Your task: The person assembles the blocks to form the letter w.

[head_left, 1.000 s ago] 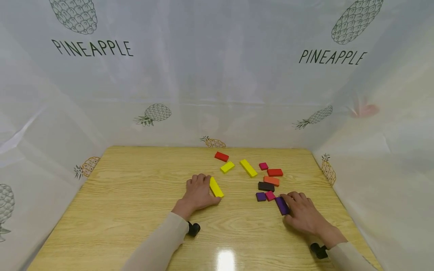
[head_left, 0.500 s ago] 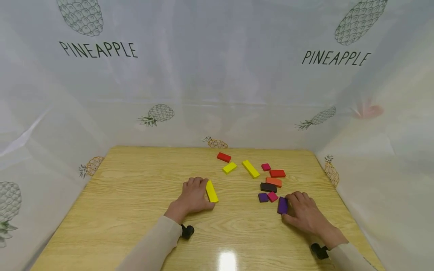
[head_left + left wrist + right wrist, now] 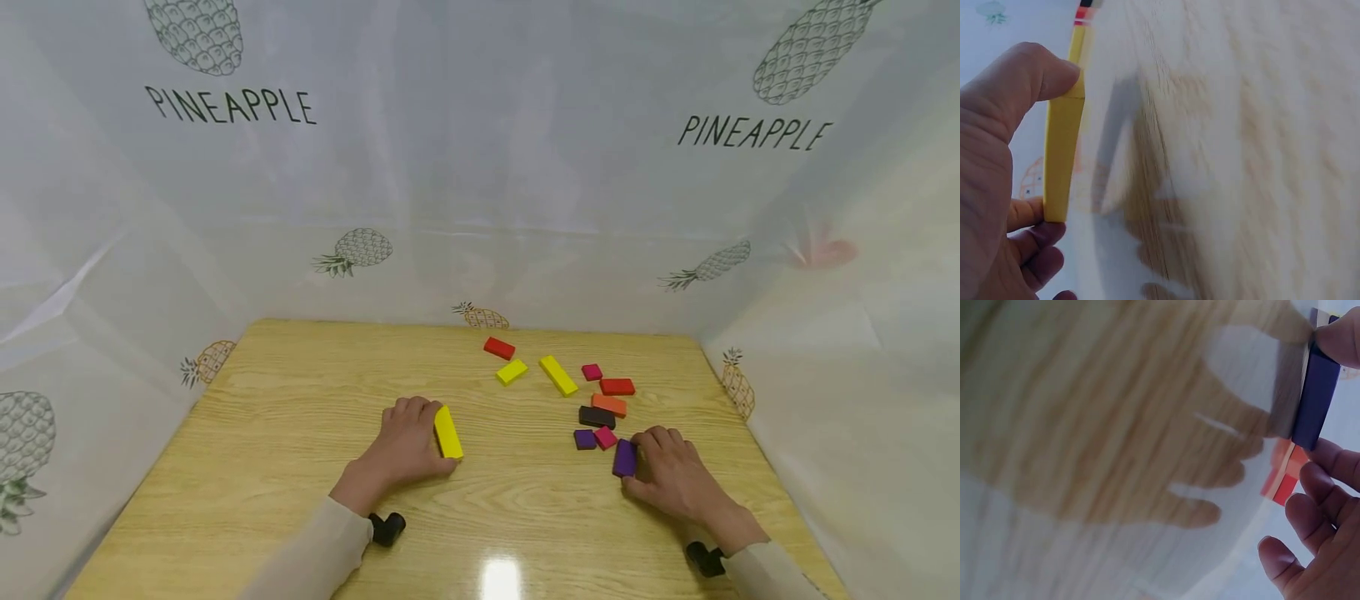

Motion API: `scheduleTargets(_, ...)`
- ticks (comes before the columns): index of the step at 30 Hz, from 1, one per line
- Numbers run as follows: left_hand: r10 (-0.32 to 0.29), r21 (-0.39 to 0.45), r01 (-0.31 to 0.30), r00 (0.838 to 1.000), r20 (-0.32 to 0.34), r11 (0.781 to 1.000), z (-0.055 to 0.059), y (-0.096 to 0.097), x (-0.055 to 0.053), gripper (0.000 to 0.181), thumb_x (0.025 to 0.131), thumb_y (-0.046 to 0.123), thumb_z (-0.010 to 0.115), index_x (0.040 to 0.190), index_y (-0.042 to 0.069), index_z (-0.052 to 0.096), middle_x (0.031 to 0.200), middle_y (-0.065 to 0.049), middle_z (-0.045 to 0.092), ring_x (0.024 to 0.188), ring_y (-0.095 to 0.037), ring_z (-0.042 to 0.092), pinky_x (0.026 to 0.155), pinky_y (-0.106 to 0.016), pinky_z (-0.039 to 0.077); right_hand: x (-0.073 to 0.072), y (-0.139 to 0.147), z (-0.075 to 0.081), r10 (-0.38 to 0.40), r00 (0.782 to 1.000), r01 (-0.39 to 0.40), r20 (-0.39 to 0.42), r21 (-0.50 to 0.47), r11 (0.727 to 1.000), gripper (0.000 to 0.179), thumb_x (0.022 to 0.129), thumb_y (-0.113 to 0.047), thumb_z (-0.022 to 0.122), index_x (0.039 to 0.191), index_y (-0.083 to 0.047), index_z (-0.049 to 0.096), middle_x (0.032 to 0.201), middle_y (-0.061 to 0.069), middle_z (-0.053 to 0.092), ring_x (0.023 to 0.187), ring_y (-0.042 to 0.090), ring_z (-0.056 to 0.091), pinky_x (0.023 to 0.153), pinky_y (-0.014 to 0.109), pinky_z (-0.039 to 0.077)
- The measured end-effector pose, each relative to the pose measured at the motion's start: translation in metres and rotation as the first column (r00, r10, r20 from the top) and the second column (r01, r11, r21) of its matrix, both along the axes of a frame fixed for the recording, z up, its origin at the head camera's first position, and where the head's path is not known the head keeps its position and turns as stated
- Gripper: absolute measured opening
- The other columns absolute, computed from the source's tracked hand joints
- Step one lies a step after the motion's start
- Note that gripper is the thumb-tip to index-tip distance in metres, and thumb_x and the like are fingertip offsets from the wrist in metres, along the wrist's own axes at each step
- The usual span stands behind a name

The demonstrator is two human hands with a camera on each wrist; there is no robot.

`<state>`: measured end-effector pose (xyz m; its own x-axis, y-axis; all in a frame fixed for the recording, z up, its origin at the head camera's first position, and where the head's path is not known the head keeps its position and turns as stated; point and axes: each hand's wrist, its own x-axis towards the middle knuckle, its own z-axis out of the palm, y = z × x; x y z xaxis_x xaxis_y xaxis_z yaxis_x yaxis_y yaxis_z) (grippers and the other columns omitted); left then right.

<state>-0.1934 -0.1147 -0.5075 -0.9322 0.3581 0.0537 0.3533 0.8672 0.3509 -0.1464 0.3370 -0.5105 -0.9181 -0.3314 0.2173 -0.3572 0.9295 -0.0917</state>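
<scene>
My left hand (image 3: 408,442) pinches a long yellow block (image 3: 448,432) by its two ends, thumb at the near end and a finger at the far one. In the left wrist view the yellow block (image 3: 1062,156) stands between thumb and fingertips, close over the wood. At the right, my right hand (image 3: 670,471) pinches a purple block (image 3: 625,458) the same way. The purple block (image 3: 1317,397) shows in the right wrist view between thumb and index finger. Just left of it lie a small pink block (image 3: 605,437) and a small purple square (image 3: 585,439).
A black block (image 3: 597,417), an orange block (image 3: 608,406), a red block (image 3: 617,387) and a pink square (image 3: 592,372) lie behind the right hand's block. Farther back are yellow blocks (image 3: 558,376) and another red block (image 3: 499,348). A pineapple-print sheet (image 3: 480,208) surrounds the wooden table (image 3: 315,367).
My left hand has carried the yellow block left and toward me. The purple block has turned slightly in my right hand, which has hardly moved. The head view has shifted a little.
</scene>
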Motion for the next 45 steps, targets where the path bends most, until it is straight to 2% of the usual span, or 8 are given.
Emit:
scheduleTargets(4, 0.008, 0.000, -0.008, 1.000, 0.018, 1.000, 0.001, -0.017, 0.011, 0.092, 0.077, 0.058, 0.083, 0.147, 0.006, 0.054, 0.139, -0.013, 0.055, 0.130, -0.037, 0.045, 0.105, -0.055, 0.036, 0.000, -0.001, 0.001, 0.004, 1.000, -0.004, 0.003, 0.003, 1.000, 0.049, 0.083, -0.041, 0.083, 0.116, -0.008, 0.067, 0.114, 0.008, 0.061, 0.102, 0.028, 0.056, 0.081, 0.047, 0.047)
scheduleTargets(8, 0.045, 0.010, -0.045, 0.999, 0.032, 0.999, -0.005, -0.028, 0.018, 0.091, 0.078, 0.055, 0.083, 0.148, 0.005, 0.054, 0.140, -0.014, 0.054, 0.129, -0.037, 0.045, 0.105, -0.056, 0.037, 0.000, -0.002, 0.002, 0.002, 1.000, -0.002, 0.010, 0.005, 1.000, 0.050, 0.083, -0.041, 0.083, 0.117, -0.008, 0.067, 0.114, 0.008, 0.061, 0.101, 0.027, 0.055, 0.081, 0.047, 0.046)
scheduleTargets(14, 0.085, 0.052, -0.088, 0.995, 0.044, 0.995, -0.012, -0.037, 0.019, 0.094, 0.081, 0.054, 0.083, 0.152, 0.004, 0.051, 0.143, -0.016, 0.054, 0.131, -0.039, 0.045, 0.106, -0.058, 0.038, 0.000, 0.000, 0.001, -0.005, 1.000, 0.005, 0.030, -0.004, 1.000, 0.053, 0.083, -0.044, 0.083, 0.119, -0.008, 0.067, 0.117, 0.009, 0.061, 0.103, 0.028, 0.056, 0.082, 0.049, 0.047)
scheduleTargets(20, 0.092, 0.088, -0.096, 0.995, 0.046, 0.992, -0.014, -0.039, 0.019, 0.097, 0.084, 0.058, 0.082, 0.157, 0.004, 0.046, 0.151, -0.018, 0.051, 0.138, -0.042, 0.043, 0.113, -0.062, 0.035, 0.001, 0.001, -0.001, -0.014, 0.999, 0.015, 0.046, -0.023, 1.000, 0.054, 0.085, -0.047, 0.081, 0.120, -0.007, 0.068, 0.119, 0.009, 0.061, 0.108, 0.031, 0.057, 0.084, 0.052, 0.048)
scheduleTargets(26, 0.094, 0.156, -0.087, 0.995, -0.038, 0.984, -0.014, -0.042, 0.025, 0.070, 0.097, 0.046, 0.075, 0.153, 0.008, 0.056, 0.154, -0.014, 0.055, 0.140, -0.039, 0.048, 0.115, -0.058, 0.041, 0.000, 0.002, -0.002, -0.005, 0.999, 0.006, 0.034, -0.018, 1.000, 0.054, 0.087, -0.047, 0.080, 0.120, -0.007, 0.068, 0.118, 0.009, 0.062, 0.107, 0.031, 0.058, 0.084, 0.051, 0.047)
scheduleTargets(31, 0.063, 0.193, -0.042, 0.992, -0.108, 0.980, -0.015, -0.043, 0.030, 0.049, 0.097, 0.034, 0.077, 0.141, 0.012, 0.069, 0.149, -0.007, 0.064, 0.133, -0.032, 0.057, 0.112, -0.051, 0.048, 0.000, 0.002, -0.001, -0.001, 1.000, 0.001, 0.025, -0.010, 1.000, 0.053, 0.087, -0.046, 0.081, 0.119, -0.006, 0.068, 0.118, 0.010, 0.062, 0.106, 0.031, 0.058, 0.085, 0.053, 0.049)
scheduleTargets(39, 0.097, 0.286, -0.077, 0.994, -0.058, 0.955, -0.020, -0.041, 0.032, 0.033, 0.095, 0.026, 0.079, 0.127, 0.016, 0.079, 0.139, 0.004, 0.071, 0.123, -0.023, 0.062, 0.105, -0.048, 0.051, -0.003, 0.005, 0.001, 0.002, 1.000, -0.002, 0.011, -0.012, 1.000, 0.053, 0.086, -0.043, 0.082, 0.118, -0.003, 0.066, 0.116, 0.011, 0.063, 0.106, 0.032, 0.058, 0.084, 0.055, 0.050)
scheduleTargets(45, 0.100, 0.328, -0.076, 0.993, -0.058, 0.941, -0.021, -0.040, 0.033, 0.031, 0.094, 0.025, 0.080, 0.124, 0.016, 0.081, 0.136, 0.002, 0.073, 0.125, -0.028, 0.062, 0.107, -0.054, 0.048, -0.013, 0.006, 0.019, 0.043, 0.997, -0.043, -0.061, -0.005, 0.999, 0.055, 0.084, -0.039, 0.084, 0.117, 0.000, 0.065, 0.112, 0.013, 0.062, 0.098, 0.030, 0.055, 0.079, 0.052, 0.049)
